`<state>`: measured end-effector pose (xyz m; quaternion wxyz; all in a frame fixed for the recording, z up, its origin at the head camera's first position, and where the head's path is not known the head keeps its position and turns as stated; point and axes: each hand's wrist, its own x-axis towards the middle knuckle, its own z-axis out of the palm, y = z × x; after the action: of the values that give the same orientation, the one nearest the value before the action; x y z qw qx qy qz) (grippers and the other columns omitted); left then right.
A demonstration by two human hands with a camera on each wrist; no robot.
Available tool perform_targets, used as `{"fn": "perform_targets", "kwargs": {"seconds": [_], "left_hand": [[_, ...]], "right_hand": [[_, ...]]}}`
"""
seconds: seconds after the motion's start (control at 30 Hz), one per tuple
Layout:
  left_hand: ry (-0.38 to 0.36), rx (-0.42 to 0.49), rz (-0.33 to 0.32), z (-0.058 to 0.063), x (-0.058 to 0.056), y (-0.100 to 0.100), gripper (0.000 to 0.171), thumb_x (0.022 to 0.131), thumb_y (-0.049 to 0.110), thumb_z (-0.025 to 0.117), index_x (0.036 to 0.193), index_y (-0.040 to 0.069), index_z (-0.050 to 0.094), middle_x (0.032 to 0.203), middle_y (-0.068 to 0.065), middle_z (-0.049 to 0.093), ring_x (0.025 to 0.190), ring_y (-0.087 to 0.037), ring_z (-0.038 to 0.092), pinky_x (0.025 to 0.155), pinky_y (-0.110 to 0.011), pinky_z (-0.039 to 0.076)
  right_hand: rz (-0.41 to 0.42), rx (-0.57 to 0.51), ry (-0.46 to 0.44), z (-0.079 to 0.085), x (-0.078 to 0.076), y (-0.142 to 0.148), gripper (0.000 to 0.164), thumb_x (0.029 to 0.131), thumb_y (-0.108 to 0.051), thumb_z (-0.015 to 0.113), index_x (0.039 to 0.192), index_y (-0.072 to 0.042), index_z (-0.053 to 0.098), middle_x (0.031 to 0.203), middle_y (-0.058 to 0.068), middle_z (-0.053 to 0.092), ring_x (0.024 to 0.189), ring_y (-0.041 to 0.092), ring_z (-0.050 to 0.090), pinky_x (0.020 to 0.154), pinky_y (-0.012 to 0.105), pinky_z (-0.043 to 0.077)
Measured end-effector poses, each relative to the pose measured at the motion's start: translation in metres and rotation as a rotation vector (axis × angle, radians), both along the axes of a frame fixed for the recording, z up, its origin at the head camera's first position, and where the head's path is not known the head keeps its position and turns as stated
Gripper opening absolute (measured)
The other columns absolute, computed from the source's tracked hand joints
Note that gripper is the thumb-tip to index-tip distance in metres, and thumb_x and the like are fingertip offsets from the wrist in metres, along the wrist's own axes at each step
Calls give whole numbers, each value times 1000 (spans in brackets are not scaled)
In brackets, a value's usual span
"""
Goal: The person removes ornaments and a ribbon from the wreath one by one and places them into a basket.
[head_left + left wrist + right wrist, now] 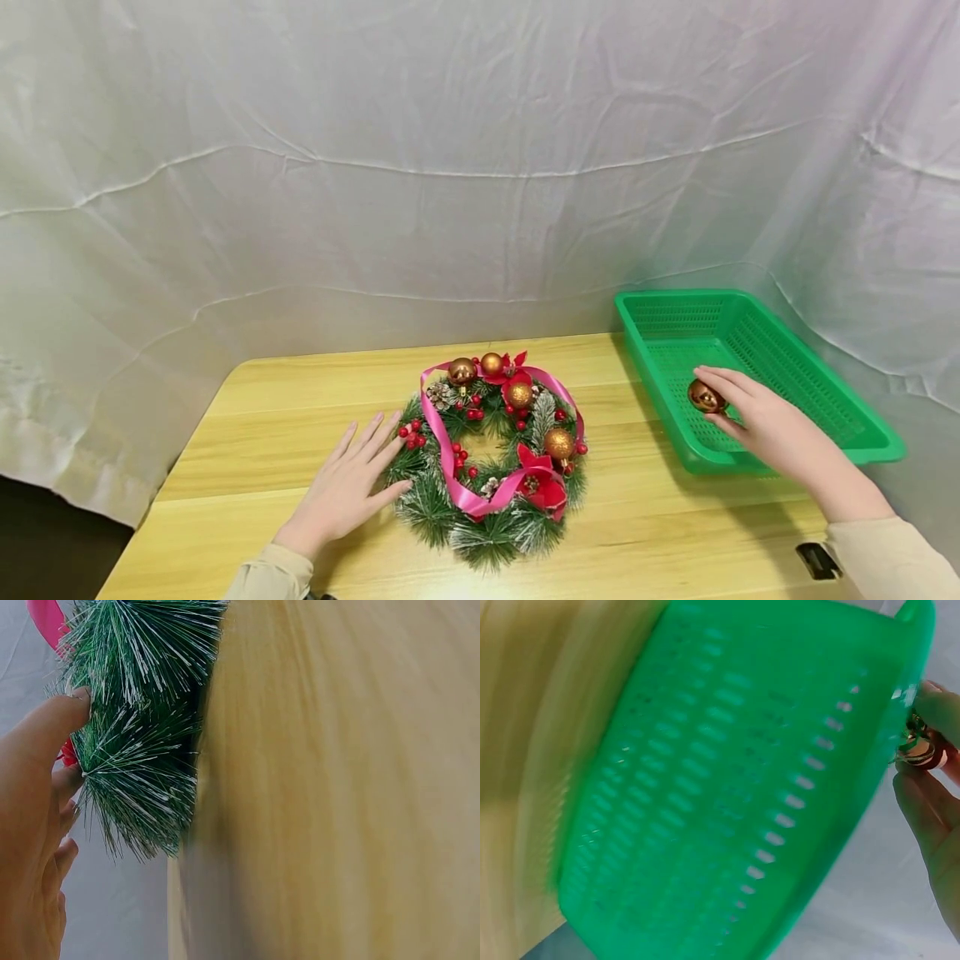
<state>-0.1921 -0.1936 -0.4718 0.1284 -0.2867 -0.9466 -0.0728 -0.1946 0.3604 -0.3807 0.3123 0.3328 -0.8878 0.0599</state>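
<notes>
A green Christmas wreath (487, 533) lies on the table, dressed with a pink ribbon (444, 442), red poinsettias (543, 485), red berries, pine cones and several gold and copper baubles (558, 443). My left hand (348, 483), fingers extended, touches its left edge; in the left wrist view the thumb (67, 712) meets the frosted needles (139, 780). Over the near part of a green plastic basket (667, 417), my right hand (765, 421) pinches a shiny copper bauble (705, 397) between thumb and fingers. In the right wrist view the basket's rim partly hides that bauble (922, 750).
Pale wood planks form the table (300, 417), and the basket stands at its right side. A white cloth (480, 233) hangs behind and along both sides. Beside the right sleeve a small black object (817, 561) shows.
</notes>
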Motion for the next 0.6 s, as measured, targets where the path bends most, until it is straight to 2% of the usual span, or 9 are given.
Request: {"fn": "perform_targets", "kwargs": {"seconds": [0.1,0.27,0.4,0.47,0.5,0.57,0.6], "left_hand": [[-1,-1,1,0,0,0,72,93,64,40,142,11,46,160,2,8,144,-24,10,116,-49,3],[-2,-3,1,0,1,1,72,93,64,40,142,11,45,160,2,8,144,-25,11,116,-49,2],[2,-2,-2,1,1,1,72,93,63,41,142,10,45,160,1,9,144,-27,14,116,-50,4],[0,-1,-2,1,1,1,72,93,62,41,142,10,45,159,0,9,144,-27,14,116,-50,4],[0,0,-3,2,1,1,72,93,62,41,142,10,45,159,0,10,144,-28,15,116,-50,4],[-2,-1,-3,2,1,1,72,93,62,41,142,10,44,159,0,9,143,-28,16,116,-50,4],[-2,-2,-2,2,2,1,72,94,62,40,143,10,44,159,0,9,143,-28,16,116,-49,4]], "right_hand": [[-11,9,-20,-5,-1,7,71,96,-56,26,127,0,57,118,15,60,95,30,62,73,32,50],[-10,16,-57,-12,-2,16,71,96,-56,26,126,0,57,118,14,60,97,31,62,78,25,48],[-10,33,-89,-15,-4,19,73,95,-57,25,124,1,58,117,15,61,96,31,63,74,37,51],[-9,41,-115,-16,-5,20,59,93,-48,51,122,2,58,115,16,61,95,32,63,71,42,53],[-10,44,-128,-16,-5,20,55,89,-41,64,121,3,58,115,17,61,94,33,63,71,43,54],[-11,45,-158,-18,-6,21,57,74,-19,82,120,4,57,114,19,60,94,35,63,71,45,55],[-12,45,-171,-18,-6,21,62,65,-8,85,120,4,58,114,19,60,94,35,63,71,45,55]]}}
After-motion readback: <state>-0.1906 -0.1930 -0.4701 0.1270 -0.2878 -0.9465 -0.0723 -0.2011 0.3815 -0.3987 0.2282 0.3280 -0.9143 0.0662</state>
